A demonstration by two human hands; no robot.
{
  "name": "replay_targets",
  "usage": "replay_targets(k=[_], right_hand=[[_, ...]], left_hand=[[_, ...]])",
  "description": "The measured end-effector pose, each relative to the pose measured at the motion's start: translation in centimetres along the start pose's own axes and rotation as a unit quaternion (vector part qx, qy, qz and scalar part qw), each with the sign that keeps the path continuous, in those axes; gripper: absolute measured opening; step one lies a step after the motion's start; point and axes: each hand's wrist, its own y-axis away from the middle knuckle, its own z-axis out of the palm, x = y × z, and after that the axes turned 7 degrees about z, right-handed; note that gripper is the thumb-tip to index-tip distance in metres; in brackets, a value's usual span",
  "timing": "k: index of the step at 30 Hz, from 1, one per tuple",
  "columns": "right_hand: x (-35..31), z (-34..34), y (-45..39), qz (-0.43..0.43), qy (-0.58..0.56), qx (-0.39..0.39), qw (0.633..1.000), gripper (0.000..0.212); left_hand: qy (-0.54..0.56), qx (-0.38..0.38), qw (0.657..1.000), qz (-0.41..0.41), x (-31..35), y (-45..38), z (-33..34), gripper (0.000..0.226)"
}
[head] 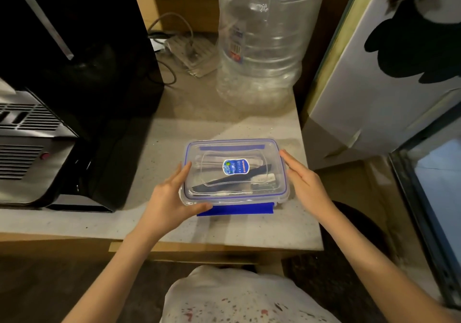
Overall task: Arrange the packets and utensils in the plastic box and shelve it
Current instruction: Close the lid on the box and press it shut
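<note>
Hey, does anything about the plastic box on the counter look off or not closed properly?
Yes. The clear plastic box has its lid on, but the blue latch flap on the near side sticks out flat on the speckled counter, not snapped down. Nothing looks spilled.

Speckled countertop [174,225] in dim light, beside a white fridge [374,78].

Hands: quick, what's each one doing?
Left hand: open grip on the plastic box, thumb at its front edge.
Right hand: open, flat beside the box.
</note>
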Motion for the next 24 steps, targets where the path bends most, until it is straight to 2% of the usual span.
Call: replay_targets(k=[4,11,13,14,16,19,21,24], right_hand=[[0.3,0.2,0.2,0.016,-0.052,-0.013,0.998,0.052],[0.3,0.5,0.0,-0.005,0.028,0.003,1.0,0.056],[-0.3,0.7,0.2,-0.019,0.122,0.03,0.992,0.053],[-0.5,0.8,0.5,-0.045,0.196,0.06,0.978,0.051],[-0.7,1.6,1.2,-0.141,0.287,0.102,0.942,0.045],[-0.5,3.3,2.2,-0.27,0.359,0.067,0.891,0.042],[0.1,4.2,2.5,-0.304,0.399,0.051,0.864,0.042],[0.9,5.0,2.3,-0.316,0.425,0.062,0.846,0.046]], left_hand=[[0.003,-0.004,1.0,-0.002,-0.4,-0.6,-0.1,0.094],[0.032,-0.019,0.999,-0.024,-1.1,-1.4,0.0,0.095],[-0.002,-0.031,0.999,-0.026,-0.6,-1.3,0.0,0.094],[-0.038,-0.027,0.999,-0.015,-0.3,-1.2,0.0,0.091],[-0.11,0.005,0.992,0.06,0.2,-0.8,0.2,0.081],[-0.166,0.001,0.973,0.16,0.5,-0.3,0.9,0.069],[-0.214,-0.009,0.96,0.182,0.4,-0.1,1.5,0.072],[-0.26,-0.002,0.947,0.19,0.3,0.0,2.3,0.08]])
